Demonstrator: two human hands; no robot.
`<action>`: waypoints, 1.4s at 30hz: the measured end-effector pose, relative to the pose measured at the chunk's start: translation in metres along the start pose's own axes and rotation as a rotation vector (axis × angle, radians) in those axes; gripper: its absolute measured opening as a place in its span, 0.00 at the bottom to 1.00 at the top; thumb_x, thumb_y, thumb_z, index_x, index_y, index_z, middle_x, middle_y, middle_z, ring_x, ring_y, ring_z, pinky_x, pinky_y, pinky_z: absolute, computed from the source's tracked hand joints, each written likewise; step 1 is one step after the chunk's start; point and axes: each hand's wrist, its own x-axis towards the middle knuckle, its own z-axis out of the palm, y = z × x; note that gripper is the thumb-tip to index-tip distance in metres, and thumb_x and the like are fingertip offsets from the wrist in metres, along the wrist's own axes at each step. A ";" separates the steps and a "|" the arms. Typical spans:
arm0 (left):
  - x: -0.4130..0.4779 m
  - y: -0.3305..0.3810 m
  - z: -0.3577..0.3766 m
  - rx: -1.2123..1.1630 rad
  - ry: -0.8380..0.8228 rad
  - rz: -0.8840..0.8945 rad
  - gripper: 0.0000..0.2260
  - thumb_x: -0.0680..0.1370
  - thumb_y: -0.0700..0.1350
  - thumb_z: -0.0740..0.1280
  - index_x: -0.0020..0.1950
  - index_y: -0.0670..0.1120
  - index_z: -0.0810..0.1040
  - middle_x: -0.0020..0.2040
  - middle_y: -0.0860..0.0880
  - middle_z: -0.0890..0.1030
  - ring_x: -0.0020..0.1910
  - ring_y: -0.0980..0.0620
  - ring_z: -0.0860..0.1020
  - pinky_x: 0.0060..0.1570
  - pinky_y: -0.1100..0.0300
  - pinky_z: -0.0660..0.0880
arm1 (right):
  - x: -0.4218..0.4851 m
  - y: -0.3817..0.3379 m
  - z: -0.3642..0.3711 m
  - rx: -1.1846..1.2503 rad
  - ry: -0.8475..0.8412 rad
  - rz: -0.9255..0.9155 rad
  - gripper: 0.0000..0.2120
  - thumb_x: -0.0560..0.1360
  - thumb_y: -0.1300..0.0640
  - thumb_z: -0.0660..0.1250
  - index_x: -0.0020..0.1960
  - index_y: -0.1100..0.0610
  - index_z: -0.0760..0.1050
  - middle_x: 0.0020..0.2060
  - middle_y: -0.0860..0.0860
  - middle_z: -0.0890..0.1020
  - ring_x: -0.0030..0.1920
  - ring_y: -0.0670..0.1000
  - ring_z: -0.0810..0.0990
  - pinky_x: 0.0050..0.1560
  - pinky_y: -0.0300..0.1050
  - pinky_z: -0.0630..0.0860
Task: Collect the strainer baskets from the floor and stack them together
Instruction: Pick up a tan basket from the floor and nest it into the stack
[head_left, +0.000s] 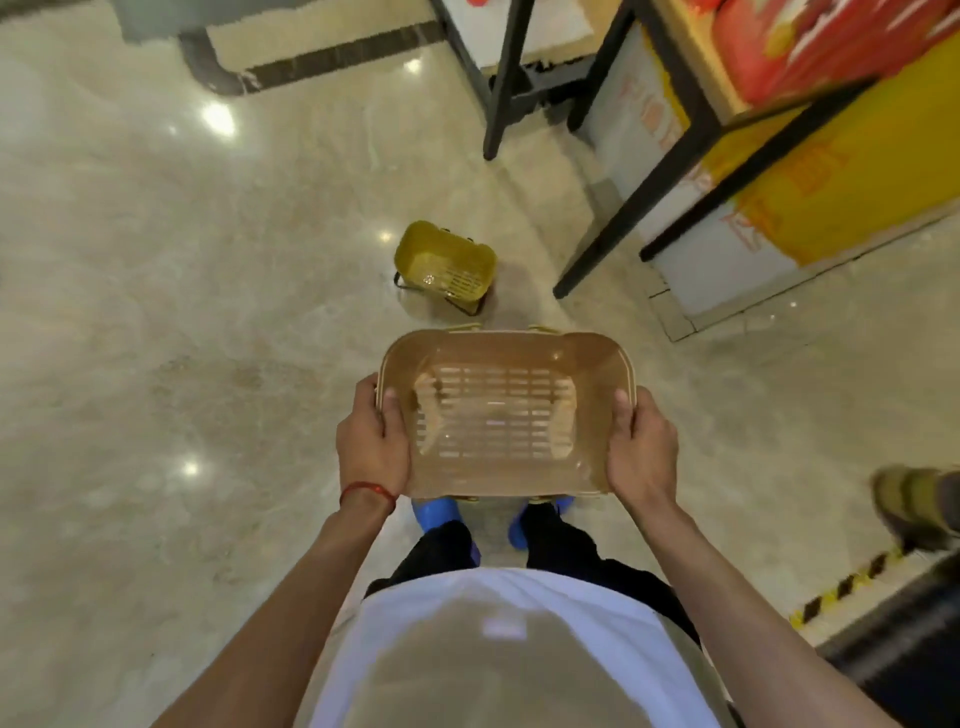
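two baskets: the tan basket is at frame centre, my left grip and right grip curled round its short rims; the yellow basket sits on the floor just above. i should hold it level, align the long sides, then nest.

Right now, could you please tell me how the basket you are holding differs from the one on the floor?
The held basket is tan and gripped level by the left hand and right hand; the floor basket is yellow, untouched and sits tilted. Both are slotted plastic with an open top.
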 end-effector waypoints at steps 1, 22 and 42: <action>-0.004 0.011 0.006 0.006 -0.029 0.029 0.11 0.83 0.47 0.58 0.63 0.48 0.74 0.46 0.45 0.83 0.46 0.42 0.80 0.43 0.55 0.72 | -0.007 0.009 -0.012 0.010 0.034 0.027 0.14 0.85 0.50 0.53 0.49 0.54 0.73 0.34 0.46 0.76 0.35 0.48 0.75 0.36 0.46 0.64; -0.173 0.248 0.304 0.174 -0.448 0.442 0.11 0.83 0.47 0.59 0.61 0.46 0.76 0.49 0.50 0.80 0.47 0.50 0.77 0.47 0.60 0.68 | -0.024 0.299 -0.256 0.273 0.452 0.487 0.14 0.84 0.47 0.54 0.44 0.53 0.69 0.33 0.52 0.75 0.38 0.61 0.75 0.36 0.52 0.68; -0.252 0.483 0.671 0.284 -0.878 0.751 0.08 0.83 0.47 0.57 0.54 0.45 0.74 0.38 0.50 0.76 0.38 0.50 0.73 0.37 0.60 0.62 | 0.105 0.486 -0.458 0.366 0.821 0.922 0.15 0.85 0.46 0.53 0.50 0.52 0.74 0.40 0.51 0.81 0.42 0.56 0.79 0.44 0.54 0.77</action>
